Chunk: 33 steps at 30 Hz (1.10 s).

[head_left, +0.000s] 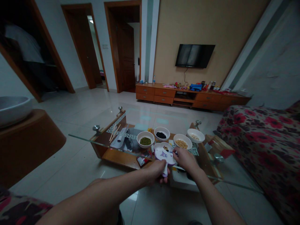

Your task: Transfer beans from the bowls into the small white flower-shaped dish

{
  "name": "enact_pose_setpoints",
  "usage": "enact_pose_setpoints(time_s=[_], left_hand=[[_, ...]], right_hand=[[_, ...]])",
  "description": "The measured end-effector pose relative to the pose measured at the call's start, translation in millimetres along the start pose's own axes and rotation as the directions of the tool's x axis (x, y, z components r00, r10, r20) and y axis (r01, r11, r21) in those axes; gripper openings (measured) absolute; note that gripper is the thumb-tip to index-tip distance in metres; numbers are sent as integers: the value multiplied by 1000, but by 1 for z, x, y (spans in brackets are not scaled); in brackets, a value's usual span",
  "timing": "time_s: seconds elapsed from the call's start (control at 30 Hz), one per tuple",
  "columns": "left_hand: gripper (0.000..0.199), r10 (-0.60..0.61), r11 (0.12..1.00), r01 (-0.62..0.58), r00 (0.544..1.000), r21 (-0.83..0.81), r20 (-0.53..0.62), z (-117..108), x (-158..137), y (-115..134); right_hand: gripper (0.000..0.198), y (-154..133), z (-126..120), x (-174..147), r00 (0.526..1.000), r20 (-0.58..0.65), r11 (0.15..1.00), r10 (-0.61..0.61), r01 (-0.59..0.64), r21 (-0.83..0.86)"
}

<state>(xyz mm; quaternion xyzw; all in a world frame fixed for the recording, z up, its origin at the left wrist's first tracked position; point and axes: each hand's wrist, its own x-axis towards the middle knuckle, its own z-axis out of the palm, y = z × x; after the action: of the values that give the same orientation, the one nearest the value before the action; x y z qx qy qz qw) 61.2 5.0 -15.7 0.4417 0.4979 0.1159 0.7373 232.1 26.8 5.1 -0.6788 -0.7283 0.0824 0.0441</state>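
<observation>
My left hand point(159, 170) is closed around the handle of a white and purple paddle-shaped thing point(163, 155) with a cartoon print. Right behind it, partly covered, is a white bowl point(157, 148) with a few mixed beans inside. My right hand point(184, 158) pinches a thin utensil at this bowl's right edge; its exact kind is too small to tell. Around them on the glass table stand white bowls of green beans point(145, 141), black beans point(161, 135) and yellowish soybeans point(181, 143). One more white bowl point(196, 136), farther right, holds pale pieces.
The glass tabletop point(89, 139) has sharp-looking edges and metal knobs. Chopsticks point(114, 133) appear at its left. A flowered sofa point(264, 140) stands right, a basin point(14, 107) left. A low cabinet point(164, 90) lines the wall. Another person point(25, 47) is in a doorway.
</observation>
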Motion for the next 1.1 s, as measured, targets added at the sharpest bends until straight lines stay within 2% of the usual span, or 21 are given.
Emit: enact_pose_setpoints(time_s=[0.13, 0.3, 0.43, 0.6, 0.83, 1.1], left_hand=[[43, -8, 1000, 8, 1000, -1, -4, 0, -2, 1], [43, 4, 1000, -4, 1000, -15, 1, 0, -3, 1], [43, 8, 1000, -7, 1000, -19, 14, 1, -1, 0], [48, 2, 1000, -2, 1000, -13, 12, 1, 0, 0], [46, -7, 1000, 7, 1000, 3, 7, 0, 3, -1], [49, -5, 1000, 6, 1000, -9, 12, 1, -1, 0]], right_hand=[[24, 1, -1, 0, 1000, -24, 1000, -16, 16, -2], [28, -4, -5, 1, 993, -120, 1000, -4, 3, -9], [29, -15, -10, 8, 967, -250, 999, 41, -41, 6], [32, -27, -7, 29, 934, -340, 993, 112, -94, 69], [34, -31, -2, 47, 936, -316, 986, 154, -123, 115], [33, -12, -7, 29, 946, -287, 989, 148, -141, 45]])
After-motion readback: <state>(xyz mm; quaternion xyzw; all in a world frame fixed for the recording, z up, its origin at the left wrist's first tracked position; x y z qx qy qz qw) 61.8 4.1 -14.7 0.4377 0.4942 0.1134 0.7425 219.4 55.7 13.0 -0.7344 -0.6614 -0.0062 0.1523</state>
